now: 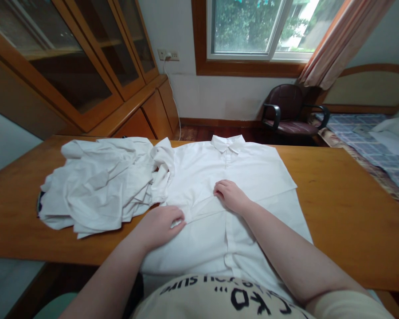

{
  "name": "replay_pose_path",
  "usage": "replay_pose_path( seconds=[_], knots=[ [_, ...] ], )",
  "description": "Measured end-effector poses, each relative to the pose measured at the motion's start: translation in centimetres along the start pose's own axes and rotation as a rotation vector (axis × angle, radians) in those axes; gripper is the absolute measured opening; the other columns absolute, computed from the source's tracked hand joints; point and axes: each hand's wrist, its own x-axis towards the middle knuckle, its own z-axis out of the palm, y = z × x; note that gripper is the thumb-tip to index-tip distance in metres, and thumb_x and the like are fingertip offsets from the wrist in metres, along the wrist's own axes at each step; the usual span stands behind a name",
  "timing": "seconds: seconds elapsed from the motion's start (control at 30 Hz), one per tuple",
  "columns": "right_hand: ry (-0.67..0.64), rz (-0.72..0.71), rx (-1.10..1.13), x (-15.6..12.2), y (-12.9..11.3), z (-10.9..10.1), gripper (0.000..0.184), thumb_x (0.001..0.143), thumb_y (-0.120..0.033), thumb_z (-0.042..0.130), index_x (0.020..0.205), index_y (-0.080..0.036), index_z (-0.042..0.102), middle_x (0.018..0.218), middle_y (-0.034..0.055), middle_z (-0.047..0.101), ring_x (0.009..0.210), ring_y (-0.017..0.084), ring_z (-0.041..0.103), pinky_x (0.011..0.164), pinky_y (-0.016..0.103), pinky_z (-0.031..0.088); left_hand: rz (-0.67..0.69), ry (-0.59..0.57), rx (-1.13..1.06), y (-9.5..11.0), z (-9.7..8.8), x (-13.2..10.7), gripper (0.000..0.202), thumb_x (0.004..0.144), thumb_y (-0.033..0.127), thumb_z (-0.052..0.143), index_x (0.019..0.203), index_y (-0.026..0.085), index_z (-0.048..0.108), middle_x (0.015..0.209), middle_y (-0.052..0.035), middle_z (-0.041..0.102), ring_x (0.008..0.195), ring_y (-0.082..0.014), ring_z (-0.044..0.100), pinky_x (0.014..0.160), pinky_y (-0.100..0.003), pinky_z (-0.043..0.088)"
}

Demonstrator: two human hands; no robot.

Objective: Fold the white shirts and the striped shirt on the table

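A white collared shirt [199,241] lies front up on the wooden table, its collar at the far edge and its hem close to my body. Across its middle runs a fold or layer of cloth with a slanting edge. My left hand [161,225] rests at the shirt's left side, thumb and fingers curled together on the cloth. On the shirt's front, near the button strip, my right hand [232,196] has its fingers bent down and closed on the fabric; their tips are partly hidden. Beside the shirt's left side is a crumpled heap of white clothes [96,181].
The wooden table [349,221] stretches to both sides. Beyond it stand a glass-fronted cabinet [126,106] at the left, a dark armchair [289,108], and a bed [362,133] at the right. A white cord [173,88] hangs from a wall socket.
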Motion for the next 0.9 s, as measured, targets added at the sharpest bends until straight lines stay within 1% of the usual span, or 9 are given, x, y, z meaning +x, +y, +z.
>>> replay_pose_path(
  seconds=[0.1,0.2,0.27,0.37,0.5,0.6,0.73,0.8,0.9],
  knots=[
    [0.005,-0.008,-0.011,0.0,-0.2,0.0,0.008,0.087,-0.016,0.056,0.083,-0.017,0.063,0.09,0.0063,0.065,0.091,0.018,0.056,0.087,0.031,0.041,-0.059,0.076,0.078,1.2,0.1,2.3,0.015,0.087,0.026,0.052,0.093,0.02,0.063,0.089,-0.0039,0.066,0.083,-0.0196,0.06,0.073,-0.032,0.042],
    [0.018,-0.008,-0.013,0.0,-0.6,-0.2,0.009,0.088,-0.017,0.054,0.085,-0.017,0.063,0.089,0.0066,0.064,0.09,0.018,0.056,0.086,0.032,0.041,-0.05,0.141,0.142,1.8,1.5,4.4,0.015,0.085,0.024,0.057,0.098,0.019,0.062,0.094,-0.0061,0.065,0.091,-0.0219,0.059,0.078,-0.034,0.042],
    [0.025,0.002,-0.018,0.0,-0.8,-0.3,0.01,0.089,-0.017,0.053,0.086,-0.017,0.063,0.088,0.0065,0.065,0.089,0.018,0.056,0.085,0.032,0.042,-0.058,0.161,0.153,1.8,2.5,5.1,0.015,0.086,0.024,0.056,0.099,0.019,0.061,0.093,-0.0062,0.064,0.091,-0.0215,0.058,0.078,-0.034,0.042],
    [0.022,0.011,-0.033,0.0,-0.8,-0.4,0.011,0.09,-0.019,0.053,0.086,-0.017,0.063,0.087,0.0062,0.065,0.088,0.019,0.057,0.085,0.032,0.042,-0.055,0.182,0.141,1.3,3.4,5.0,0.013,0.087,0.018,0.053,0.095,0.02,0.063,0.087,-0.0055,0.064,0.087,-0.0199,0.058,0.079,-0.033,0.043],
    [0.017,0.017,-0.019,0.0,-0.5,-0.4,0.013,0.09,-0.021,0.053,0.088,-0.017,0.065,0.09,0.0066,0.067,0.09,0.019,0.058,0.086,0.033,0.044,0.008,0.215,0.133,0.8,3.7,4.3,0.015,0.086,0.014,0.054,0.092,0.02,0.066,0.087,-0.0051,0.063,0.086,-0.0196,0.057,0.078,-0.034,0.044],
    [0.067,0.102,-0.003,0.0,-0.1,-0.5,0.023,0.093,-0.02,0.046,0.099,-0.017,0.067,0.105,0.0084,0.068,0.1,0.018,0.059,0.093,0.032,0.044,0.081,0.265,0.144,0.5,4.1,4.1,0.019,0.086,0.015,0.055,0.1,0.019,0.067,0.095,-0.0062,0.065,0.091,-0.0211,0.057,0.081,-0.036,0.045],
    [0.056,0.22,-0.046,-0.2,0.1,-0.6,0.034,0.094,-0.021,0.041,0.12,-0.016,0.062,0.131,0.0106,0.058,0.122,0.019,0.051,0.106,0.034,0.036,0.211,0.299,0.142,0.3,4.7,4.2,0.03,0.088,0.012,0.052,0.115,0.019,0.062,0.11,-0.0082,0.064,0.104,-0.0224,0.054,0.093,-0.04,0.043],
    [0.003,0.248,-0.084,-0.3,0.0,-0.6,0.039,0.093,-0.025,0.044,0.129,-0.015,0.056,0.139,0.0111,0.05,0.13,0.021,0.044,0.11,0.037,0.031,0.212,0.278,0.126,0.1,4.9,4.2,0.03,0.088,0.012,0.051,0.116,0.019,0.062,0.106,-0.0085,0.064,0.102,-0.0219,0.054,0.093,-0.04,0.043],
    [-0.064,0.276,-0.123,-0.4,0.1,-0.6,0.048,0.092,-0.028,0.046,0.139,-0.015,0.046,0.147,0.0105,0.04,0.136,0.024,0.036,0.112,0.042,0.027,0.171,0.232,0.112,0.1,4.8,4.2,0.029,0.089,0.014,0.051,0.115,0.019,0.063,0.092,-0.0072,0.063,0.091,-0.0211,0.056,0.085,-0.039,0.046]
  ],
)
